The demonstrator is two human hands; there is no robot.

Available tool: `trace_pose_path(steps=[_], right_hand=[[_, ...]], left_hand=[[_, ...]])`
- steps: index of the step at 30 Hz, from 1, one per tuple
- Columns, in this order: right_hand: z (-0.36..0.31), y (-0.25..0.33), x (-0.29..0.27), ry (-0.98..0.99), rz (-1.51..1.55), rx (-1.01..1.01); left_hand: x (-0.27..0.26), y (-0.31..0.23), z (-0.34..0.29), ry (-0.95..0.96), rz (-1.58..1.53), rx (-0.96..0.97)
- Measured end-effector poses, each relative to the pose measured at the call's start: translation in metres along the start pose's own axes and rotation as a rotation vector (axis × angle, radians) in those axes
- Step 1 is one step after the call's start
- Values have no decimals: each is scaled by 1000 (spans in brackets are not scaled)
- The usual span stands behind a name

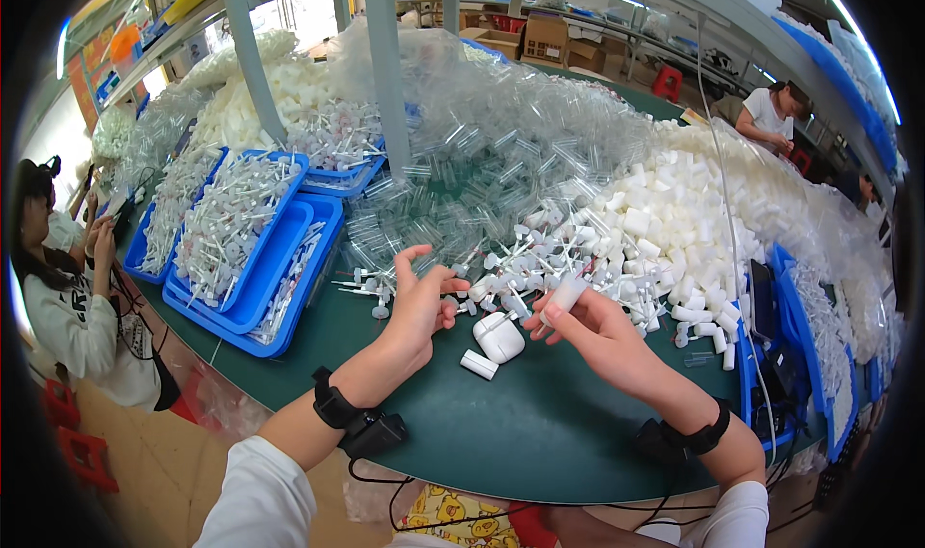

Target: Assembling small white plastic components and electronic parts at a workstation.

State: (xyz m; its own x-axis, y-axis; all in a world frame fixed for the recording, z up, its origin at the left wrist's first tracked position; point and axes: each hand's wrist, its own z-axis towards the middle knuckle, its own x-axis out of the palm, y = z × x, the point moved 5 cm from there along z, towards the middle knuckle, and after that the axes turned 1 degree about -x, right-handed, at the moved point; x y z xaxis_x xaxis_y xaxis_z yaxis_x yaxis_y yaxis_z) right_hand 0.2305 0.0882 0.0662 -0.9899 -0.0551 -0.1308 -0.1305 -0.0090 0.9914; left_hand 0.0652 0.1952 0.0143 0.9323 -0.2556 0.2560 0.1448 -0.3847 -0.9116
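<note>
Pinched between the thumb and fingers of my right hand [607, 341] is a whitish, semi-clear cylinder [566, 296], tilted above the table. My left hand [416, 312] hovers to its left, fingers apart and loosely curled, with nothing visible in them. Between and below the hands lie a rounded white case [498, 336] and a short white cylinder [479, 364]. Just beyond my fingers spreads a heap of small white plastic stems with round greyish caps [511, 271]. Behind it are many clear plastic tubes [443, 201], and to the right a large pile of white cylindrical plugs [665, 221].
Blue trays [275, 288] full of white stems stand at left. On the right, more blue trays [819, 346] and dark devices [766, 302] line the green table [540, 432]. A grey post [385, 76] rises from the far side. Other people sit at left and far right.
</note>
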Motion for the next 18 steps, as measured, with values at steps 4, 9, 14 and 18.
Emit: trace_pose_path(steps=[4,9,14,18], right_hand=[[0,2,1,6,1,6],[0,1,3,15,1,7],[0,3,2,5,-51,12],[1,2,2,-21,-39,12]], left_hand=[[0,0,-2,-6,-64,-71],[2,1,-3,37,-77,-63],[-5,3,2,2,-88,-39],[-5,2,2,-22,-90,-18]])
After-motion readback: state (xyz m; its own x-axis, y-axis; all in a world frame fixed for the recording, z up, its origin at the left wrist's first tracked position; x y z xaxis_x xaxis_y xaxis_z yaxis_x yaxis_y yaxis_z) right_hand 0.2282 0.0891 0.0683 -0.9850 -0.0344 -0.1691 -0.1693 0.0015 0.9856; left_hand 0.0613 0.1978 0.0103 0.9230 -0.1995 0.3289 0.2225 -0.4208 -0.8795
